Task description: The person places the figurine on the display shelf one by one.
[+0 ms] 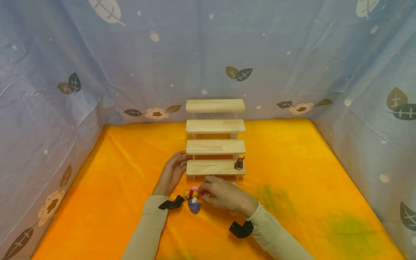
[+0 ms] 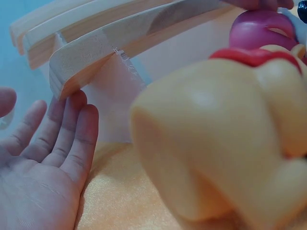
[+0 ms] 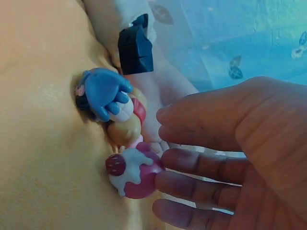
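My left hand is at the left end of a stepped wooden display stand, its fingertips right at the underside of a step in the left wrist view. My right hand reaches over a group of small toy figurines in front of the stand. In the right wrist view its extended fingers lie against a pink figurine with a white drip top. Beside it lie a yellow bear figurine in red and a blue donkey figurine. The right hand partly hides the group from above.
A small brown figurine sits at the right end of the lowest step. The stand is on an orange cloth, close to the back curtain. Patterned curtains also enclose both sides. Each wrist carries a black mount.
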Demonstrator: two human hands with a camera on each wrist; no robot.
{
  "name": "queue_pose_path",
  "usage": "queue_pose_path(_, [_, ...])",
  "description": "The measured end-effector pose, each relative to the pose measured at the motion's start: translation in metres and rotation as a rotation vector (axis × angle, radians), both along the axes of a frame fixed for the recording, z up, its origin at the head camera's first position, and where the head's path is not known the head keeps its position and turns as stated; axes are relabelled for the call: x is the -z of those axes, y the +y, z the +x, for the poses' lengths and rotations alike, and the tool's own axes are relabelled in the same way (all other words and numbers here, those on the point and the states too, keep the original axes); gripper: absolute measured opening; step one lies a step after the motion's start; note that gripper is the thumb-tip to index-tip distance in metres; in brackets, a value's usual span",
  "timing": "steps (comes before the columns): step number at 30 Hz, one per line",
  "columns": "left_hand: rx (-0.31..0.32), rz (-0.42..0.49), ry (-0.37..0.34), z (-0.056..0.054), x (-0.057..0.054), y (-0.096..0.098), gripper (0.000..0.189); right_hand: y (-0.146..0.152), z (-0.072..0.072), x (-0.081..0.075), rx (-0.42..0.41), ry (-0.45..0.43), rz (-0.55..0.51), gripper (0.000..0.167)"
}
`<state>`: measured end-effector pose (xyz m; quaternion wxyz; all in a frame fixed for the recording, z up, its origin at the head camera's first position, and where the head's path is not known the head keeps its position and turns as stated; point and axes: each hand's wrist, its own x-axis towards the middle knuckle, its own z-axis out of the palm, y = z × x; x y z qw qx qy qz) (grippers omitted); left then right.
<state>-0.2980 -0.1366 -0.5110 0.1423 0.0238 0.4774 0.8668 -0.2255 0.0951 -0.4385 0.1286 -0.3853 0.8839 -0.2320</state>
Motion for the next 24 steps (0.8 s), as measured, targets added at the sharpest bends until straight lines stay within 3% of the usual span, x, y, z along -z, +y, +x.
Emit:
queue_pose_path(8, [0.0, -0.014, -0.011, 0.0001, -0.0007, -0.0004, 0.03, 0.0005, -0.0018, 0.0026, 0.013, 0.066, -0.013, 0.016])
queue_pose_path(24, [0.001, -0.019, 0.007, 0.0004, -0.0006, -0.0006, 0.03, -0.0005, -0.0059, 0.0068, 0.018, 0.14, 0.036, 0.034])
